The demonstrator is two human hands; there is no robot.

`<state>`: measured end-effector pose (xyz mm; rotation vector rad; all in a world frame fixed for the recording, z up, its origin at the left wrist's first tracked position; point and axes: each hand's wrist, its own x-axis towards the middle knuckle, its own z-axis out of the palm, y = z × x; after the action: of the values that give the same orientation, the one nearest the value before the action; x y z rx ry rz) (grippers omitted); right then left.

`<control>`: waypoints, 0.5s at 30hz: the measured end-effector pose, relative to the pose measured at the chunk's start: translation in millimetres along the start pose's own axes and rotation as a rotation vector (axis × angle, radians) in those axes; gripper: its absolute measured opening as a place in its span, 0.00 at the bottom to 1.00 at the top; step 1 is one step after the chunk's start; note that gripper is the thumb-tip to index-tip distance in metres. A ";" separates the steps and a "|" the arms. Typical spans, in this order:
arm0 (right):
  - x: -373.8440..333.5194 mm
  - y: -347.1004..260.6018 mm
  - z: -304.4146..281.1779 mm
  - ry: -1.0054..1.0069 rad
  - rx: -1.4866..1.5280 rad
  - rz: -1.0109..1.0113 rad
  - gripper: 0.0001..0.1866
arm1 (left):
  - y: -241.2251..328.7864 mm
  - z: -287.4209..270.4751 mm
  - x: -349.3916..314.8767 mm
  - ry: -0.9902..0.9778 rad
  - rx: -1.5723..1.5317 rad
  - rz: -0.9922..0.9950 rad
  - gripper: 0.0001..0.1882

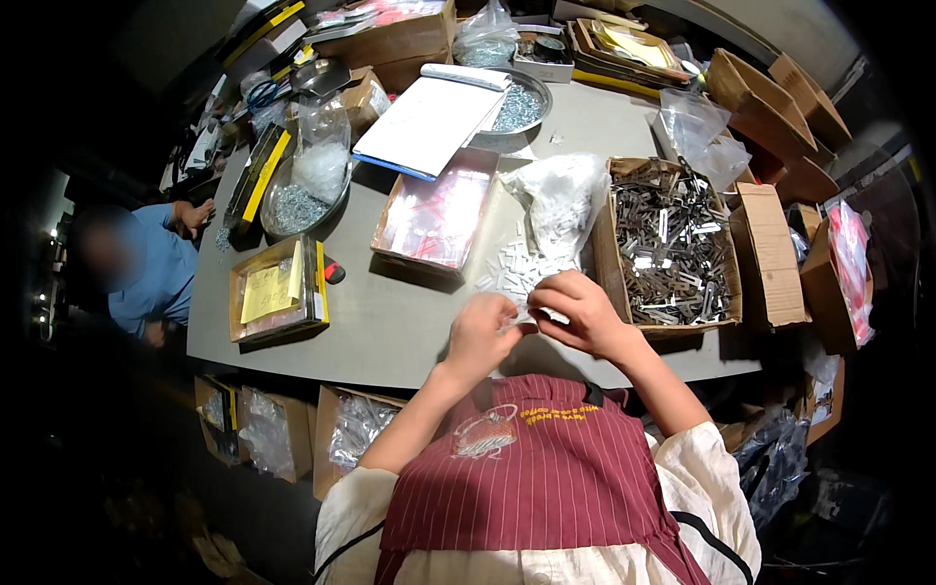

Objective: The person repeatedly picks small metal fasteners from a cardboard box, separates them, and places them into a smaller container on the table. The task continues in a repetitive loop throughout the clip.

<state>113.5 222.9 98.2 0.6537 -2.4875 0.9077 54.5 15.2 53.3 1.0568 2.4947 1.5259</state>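
Observation:
My left hand and my right hand meet at the near side of the table, fingertips almost touching. Both are closed in a pinch; whatever sits between the fingers is too small and covered to name. Just beyond them lies a loose pile of small white pieces, spilling from a clear plastic bag. Beside my right hand stands a cardboard box full of dark and silvery flat metal parts.
Left of the pile is a shallow box of small clear bags. Beyond it, a clipboard leans across a metal bowl of small metal pieces. A carton with a yellow note sits left. A person in blue is at far left.

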 end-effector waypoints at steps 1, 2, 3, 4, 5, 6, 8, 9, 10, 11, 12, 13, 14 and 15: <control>0.4 -1.5 -5.7 -0.085 -0.014 -0.019 0.17 | -1.6 1.5 2.2 -0.055 0.055 0.060 0.16; -1.7 0.7 -6.3 -0.138 -0.046 -0.033 0.18 | 0.0 4.5 3.8 -0.057 0.053 0.083 0.16; -2.3 2.1 -9.1 -0.128 -0.072 -0.034 0.18 | 3.0 7.0 5.5 -0.059 0.051 0.104 0.17; -3.1 3.1 -12.1 -0.118 -0.098 -0.034 0.18 | 5.2 9.2 6.8 -0.060 0.050 0.124 0.17; -5.5 2.8 -17.1 -0.066 -0.088 0.001 0.18 | 6.4 11.0 7.8 -0.074 0.027 0.123 0.17; -9.8 3.1 -22.1 -0.017 -0.077 0.036 0.18 | 6.9 13.4 8.3 -0.088 0.003 0.118 0.17; -17.1 0.1 -27.0 -0.020 -0.094 0.094 0.18 | 8.5 17.6 10.7 -0.104 -0.014 0.133 0.18; -18.2 -5.7 -31.5 -0.058 -0.113 0.114 0.18 | 10.5 19.5 13.8 -0.110 -0.007 0.156 0.18; -20.8 -10.3 -33.8 -0.096 -0.131 0.134 0.18 | 12.0 21.7 16.2 -0.117 0.000 0.179 0.18; -29.2 -9.2 -27.2 -0.147 -0.140 0.169 0.20 | 11.0 23.8 16.1 -0.146 0.024 0.192 0.19; -35.5 -9.3 -25.5 -0.208 -0.112 0.216 0.20 | 10.6 26.6 17.0 -0.177 0.041 0.211 0.21; -41.6 -9.3 -22.9 -0.240 -0.086 0.264 0.22 | 11.0 28.3 17.8 -0.208 0.058 0.231 0.22; -46.2 -9.8 -21.6 -0.271 -0.059 0.313 0.24 | 12.2 28.4 18.0 -0.176 0.099 0.238 0.23; -49.8 -12.0 -24.9 -0.316 -0.070 0.361 0.26 | 20.3 27.2 19.7 -0.145 0.132 0.248 0.25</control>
<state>165.6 245.8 95.6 0.3492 -2.9721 0.8905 59.9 53.3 61.5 1.4885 2.4695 1.2931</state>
